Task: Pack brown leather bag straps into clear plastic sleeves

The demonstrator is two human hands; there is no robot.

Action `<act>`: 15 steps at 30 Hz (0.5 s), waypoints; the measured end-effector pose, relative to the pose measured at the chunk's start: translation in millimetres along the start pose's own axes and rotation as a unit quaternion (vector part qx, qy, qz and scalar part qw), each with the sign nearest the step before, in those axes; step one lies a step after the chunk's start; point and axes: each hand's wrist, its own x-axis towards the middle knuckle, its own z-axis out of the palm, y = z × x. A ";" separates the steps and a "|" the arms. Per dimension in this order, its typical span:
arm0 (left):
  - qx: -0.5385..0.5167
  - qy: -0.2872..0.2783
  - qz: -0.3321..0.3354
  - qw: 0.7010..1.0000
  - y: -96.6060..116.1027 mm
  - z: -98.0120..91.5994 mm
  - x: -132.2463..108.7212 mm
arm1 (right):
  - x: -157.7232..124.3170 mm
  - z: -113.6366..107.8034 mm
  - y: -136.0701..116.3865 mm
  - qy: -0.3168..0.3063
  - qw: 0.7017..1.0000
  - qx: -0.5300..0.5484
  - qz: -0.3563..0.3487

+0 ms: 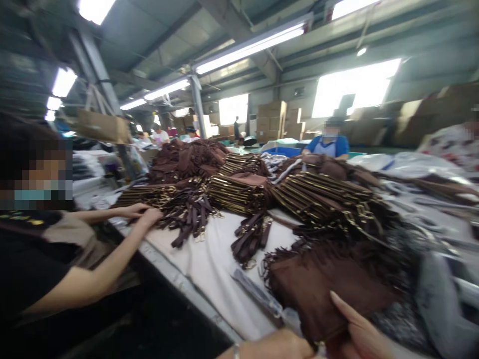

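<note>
A brown fringed fabric piece (329, 284) lies at the lower right. My right hand (361, 326) is at its near edge, thumb stretched over the fabric and fingers spread. At the bottom edge, my left hand (279, 345) is beside the near corner of the fabric; its fingers are blurred and partly cut off, with a small metallic bit close to them. A plastic-wrapped strap (258, 291) lies left of the fabric. Beyond it sits a bundle of dark straps with metal clips (252, 237).
Stacks of brown pieces with gold edges (237, 194) fill the table's middle. At the left, a masked person in black rests both hands by another stack. Clear plastic bags (439, 294) lie at the right. The table's edge (187, 289) runs diagonally at lower left.
</note>
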 end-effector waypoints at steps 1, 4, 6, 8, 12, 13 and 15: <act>0.022 -0.029 0.009 0.999 7.0 -8.4 -0.6 | -6.2 3.6 -1.3 -0.015 0.998 0.063 0.019; 0.109 0.024 -0.007 0.994 27.7 -47.5 -2.5 | -24.2 10.0 -2.5 -0.040 0.986 0.163 -0.017; 0.104 0.149 -0.010 0.983 34.3 -73.5 1.7 | -34.3 8.8 -1.6 -0.052 0.983 0.168 -0.056; 0.082 0.212 -0.013 0.974 32.1 -88.8 11.4 | -41.3 4.3 0.1 -0.074 0.982 0.157 -0.080; -0.115 0.078 -0.049 0.989 22.3 -81.4 34.1 | -41.7 -6.6 1.6 -0.150 0.977 0.127 -0.082; -0.176 0.016 -0.047 0.983 23.9 -74.3 37.1 | -39.2 -9.3 0.9 -0.167 0.975 0.116 -0.087; -0.257 -0.092 -0.036 0.961 32.8 -59.7 37.8 | -32.9 -15.1 -2.5 -0.179 0.974 0.082 -0.116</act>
